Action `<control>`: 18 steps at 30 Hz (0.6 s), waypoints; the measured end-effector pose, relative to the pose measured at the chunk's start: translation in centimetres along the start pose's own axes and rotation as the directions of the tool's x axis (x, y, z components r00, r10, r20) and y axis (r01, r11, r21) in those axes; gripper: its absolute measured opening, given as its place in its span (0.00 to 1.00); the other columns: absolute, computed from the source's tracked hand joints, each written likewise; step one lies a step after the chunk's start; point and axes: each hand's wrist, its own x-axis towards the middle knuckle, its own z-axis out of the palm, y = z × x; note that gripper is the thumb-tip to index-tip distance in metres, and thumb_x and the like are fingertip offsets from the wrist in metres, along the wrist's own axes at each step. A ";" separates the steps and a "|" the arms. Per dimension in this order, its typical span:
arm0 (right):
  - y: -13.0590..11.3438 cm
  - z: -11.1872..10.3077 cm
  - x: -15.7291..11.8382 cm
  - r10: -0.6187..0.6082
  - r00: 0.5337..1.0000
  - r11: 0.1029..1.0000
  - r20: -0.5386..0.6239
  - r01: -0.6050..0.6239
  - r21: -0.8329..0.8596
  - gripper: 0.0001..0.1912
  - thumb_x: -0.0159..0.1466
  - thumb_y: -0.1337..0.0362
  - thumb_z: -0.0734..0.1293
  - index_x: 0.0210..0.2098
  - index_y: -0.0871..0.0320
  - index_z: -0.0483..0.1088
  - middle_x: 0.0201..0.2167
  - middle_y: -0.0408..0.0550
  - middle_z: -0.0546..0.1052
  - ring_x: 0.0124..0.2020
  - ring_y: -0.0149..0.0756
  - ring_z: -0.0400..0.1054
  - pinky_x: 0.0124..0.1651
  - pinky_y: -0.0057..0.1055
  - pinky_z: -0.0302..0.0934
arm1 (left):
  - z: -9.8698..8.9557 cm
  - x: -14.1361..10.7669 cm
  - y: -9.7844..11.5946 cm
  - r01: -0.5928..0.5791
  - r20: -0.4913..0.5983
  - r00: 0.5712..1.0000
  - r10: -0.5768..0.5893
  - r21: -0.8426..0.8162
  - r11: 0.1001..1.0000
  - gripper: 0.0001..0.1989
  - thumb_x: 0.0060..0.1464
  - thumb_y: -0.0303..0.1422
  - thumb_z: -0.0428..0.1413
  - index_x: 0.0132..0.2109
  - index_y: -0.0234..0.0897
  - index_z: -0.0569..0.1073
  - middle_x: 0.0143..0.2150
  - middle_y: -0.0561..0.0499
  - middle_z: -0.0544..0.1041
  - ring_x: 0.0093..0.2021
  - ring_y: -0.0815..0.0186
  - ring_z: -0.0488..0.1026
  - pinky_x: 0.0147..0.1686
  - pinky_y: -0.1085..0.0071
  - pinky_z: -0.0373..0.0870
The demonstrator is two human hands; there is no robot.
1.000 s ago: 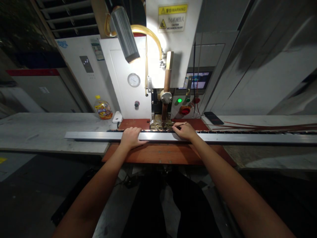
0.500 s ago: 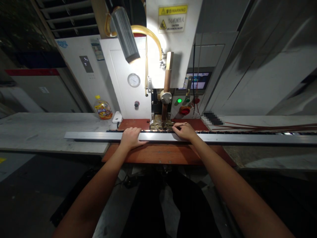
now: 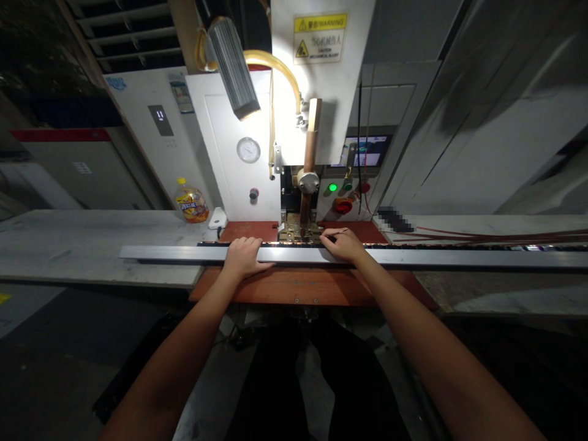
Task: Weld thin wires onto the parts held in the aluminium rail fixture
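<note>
A long silver metal bar (image 3: pixel 160 252) runs across the front of the machine, with a row of dark and coppery pieces along its far edge. My left hand (image 3: pixel 242 256) is closed over the bar left of the machine's copper-coloured electrode rod (image 3: pixel 305 208), thumb on the near side. Resting on the bar to the right of the rod, my right hand (image 3: pixel 343 245) pinches a thin dark stick-like tool (image 3: pixel 337 233). Its tip points toward the small brass fixture (image 3: pixel 289 228) under the rod. The exact kind of tool is too small to make out.
Below the bar lies a reddish-brown board (image 3: pixel 257 286). On the left bench stand a bottle of yellow-orange liquid (image 3: pixel 192 204) and a small white device (image 3: pixel 217 218). A lamp (image 3: pixel 233 67) hangs above. Copper-coloured rods (image 3: pixel 496 234) lie on the right bench.
Both hands and the bar stay in place. The small display on the white cabinet at left now shows brighter digits.
</note>
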 end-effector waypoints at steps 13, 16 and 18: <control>0.0 -0.1 -0.1 0.013 1.000 1.000 0.003 -0.013 0.003 0.16 0.66 0.59 0.59 0.34 0.52 0.80 0.39 0.45 0.84 0.42 0.41 0.77 0.48 0.32 0.66 | 0.1 0.0 0.0 -0.021 -0.009 1.000 0.021 -0.002 1.000 0.33 0.49 0.62 0.54 0.49 0.39 0.73 0.45 0.41 0.77 0.47 0.50 0.70 0.47 0.57 0.61; 0.0 -0.1 -0.1 0.012 1.000 1.000 0.000 -0.012 0.011 0.16 0.66 0.59 0.59 0.34 0.52 0.80 0.38 0.46 0.84 0.42 0.42 0.77 0.48 0.32 0.66 | 0.1 0.0 0.0 -0.018 -0.005 1.000 0.018 -0.009 1.000 0.33 0.49 0.62 0.55 0.50 0.40 0.73 0.45 0.41 0.77 0.48 0.49 0.70 0.48 0.57 0.61; 0.1 -0.1 -0.1 0.012 1.000 1.000 -0.005 -0.011 0.009 0.16 0.66 0.59 0.60 0.34 0.53 0.79 0.37 0.46 0.84 0.42 0.42 0.77 0.47 0.32 0.66 | 0.2 0.0 0.1 -0.018 -0.011 1.000 0.018 -0.018 1.000 0.33 0.49 0.61 0.55 0.50 0.40 0.73 0.45 0.41 0.76 0.48 0.49 0.70 0.48 0.57 0.61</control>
